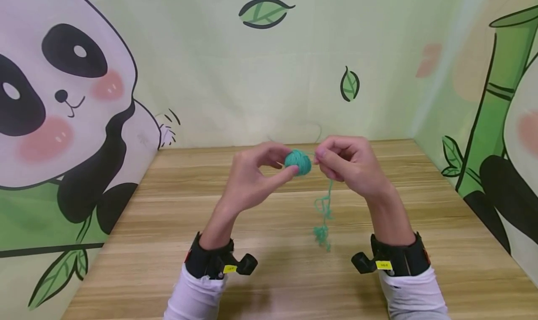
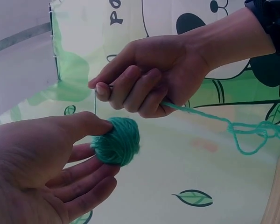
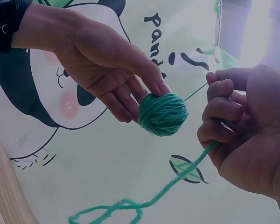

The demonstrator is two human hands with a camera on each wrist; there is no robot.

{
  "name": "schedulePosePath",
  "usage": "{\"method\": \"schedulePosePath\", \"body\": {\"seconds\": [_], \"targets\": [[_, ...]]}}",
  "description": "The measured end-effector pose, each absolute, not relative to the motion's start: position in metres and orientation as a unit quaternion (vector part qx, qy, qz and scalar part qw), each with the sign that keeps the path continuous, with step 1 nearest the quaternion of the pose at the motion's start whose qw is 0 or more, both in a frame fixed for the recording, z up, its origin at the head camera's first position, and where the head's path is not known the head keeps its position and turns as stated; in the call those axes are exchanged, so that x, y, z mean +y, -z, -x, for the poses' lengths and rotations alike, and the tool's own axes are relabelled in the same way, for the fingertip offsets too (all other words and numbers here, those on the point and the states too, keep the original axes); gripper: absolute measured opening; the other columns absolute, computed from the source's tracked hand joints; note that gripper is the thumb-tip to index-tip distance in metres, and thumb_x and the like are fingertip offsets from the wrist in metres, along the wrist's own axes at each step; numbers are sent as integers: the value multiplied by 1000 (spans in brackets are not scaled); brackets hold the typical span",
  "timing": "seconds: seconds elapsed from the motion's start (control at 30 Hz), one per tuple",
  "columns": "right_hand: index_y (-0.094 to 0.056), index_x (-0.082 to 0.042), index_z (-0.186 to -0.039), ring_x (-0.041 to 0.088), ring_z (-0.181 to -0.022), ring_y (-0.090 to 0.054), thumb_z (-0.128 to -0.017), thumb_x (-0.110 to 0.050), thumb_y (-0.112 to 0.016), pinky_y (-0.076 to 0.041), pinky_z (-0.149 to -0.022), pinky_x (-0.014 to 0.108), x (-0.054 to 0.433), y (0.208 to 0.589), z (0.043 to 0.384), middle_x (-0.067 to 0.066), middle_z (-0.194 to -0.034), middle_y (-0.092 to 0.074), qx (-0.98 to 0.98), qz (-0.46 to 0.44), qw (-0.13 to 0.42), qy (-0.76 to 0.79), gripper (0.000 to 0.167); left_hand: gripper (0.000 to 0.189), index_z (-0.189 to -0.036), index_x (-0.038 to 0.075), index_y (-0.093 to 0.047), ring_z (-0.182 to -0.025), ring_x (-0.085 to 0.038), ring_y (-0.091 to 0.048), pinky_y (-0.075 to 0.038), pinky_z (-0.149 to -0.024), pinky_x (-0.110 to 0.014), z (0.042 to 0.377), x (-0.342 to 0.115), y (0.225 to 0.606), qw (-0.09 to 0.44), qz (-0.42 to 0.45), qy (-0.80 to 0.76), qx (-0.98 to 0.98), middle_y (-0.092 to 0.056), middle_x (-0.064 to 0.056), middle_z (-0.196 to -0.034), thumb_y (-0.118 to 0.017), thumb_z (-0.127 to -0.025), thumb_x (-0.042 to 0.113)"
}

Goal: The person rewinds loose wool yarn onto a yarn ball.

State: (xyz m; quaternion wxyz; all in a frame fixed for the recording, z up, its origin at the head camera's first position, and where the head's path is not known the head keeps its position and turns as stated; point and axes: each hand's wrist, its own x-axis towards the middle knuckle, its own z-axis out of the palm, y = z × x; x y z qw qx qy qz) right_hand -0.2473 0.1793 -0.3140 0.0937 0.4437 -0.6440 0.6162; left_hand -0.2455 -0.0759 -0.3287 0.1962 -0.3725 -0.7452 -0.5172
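Observation:
A small teal ball of yarn (image 1: 298,162) is held up above the table by my left hand (image 1: 256,175), pinched between thumb and fingers. To its right, my right hand (image 1: 350,163) pinches the strand of yarn (image 3: 196,92) that runs taut from the ball. The right fingers are curled over the strand, as the left wrist view shows. Below that hand the loose yarn tail (image 1: 329,194) hangs down, looped and tangled, with a bunched clump (image 1: 321,234) at its lower end. The two hands are a short gap apart.
Beneath the hands lies a wood-grain table (image 1: 168,245). A printed backdrop (image 1: 201,67) with pandas, leaves and bamboo rises behind it and along both sides. Each wrist carries a black strap (image 1: 401,254) with a small camera.

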Motion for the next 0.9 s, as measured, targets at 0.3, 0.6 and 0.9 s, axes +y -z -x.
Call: {"method": "schedulePosePath", "body": {"seconds": [0.3,0.6,0.9], "targets": [[-76,1,-103,17,-50,-39,-114,1,-59,-31,-42,29,177,318,252,6,-64,-50,-657,-495,32,-568,20,26,-119,-1,-80,-93,-24,-85,-73,-89,-36,245,-74,329,226,347,551,-724,-87,-15,-108,-90,-96,5],[-79,-1,-109,17,-51,-41,-111,10,-56,-35,-45,27,173,321,254,8,-67,-54,-677,-517,-24,-524,26,30,-122,-4,-78,-95,-18,-83,-72,-91,-33,242,-72,328,232,322,601,-694,-86,-20,-109,-89,-94,-1],[-81,0,-110,15,-52,-43,-109,13,-56,-36,-45,26,173,322,257,7,-67,-56,-685,-526,-25,-503,28,31,-124,-7,-75,-99,-8,-82,-71,-95,-30,237,-74,324,207,324,641,-664,-83,-29,-111,-83,-94,-5]]}}
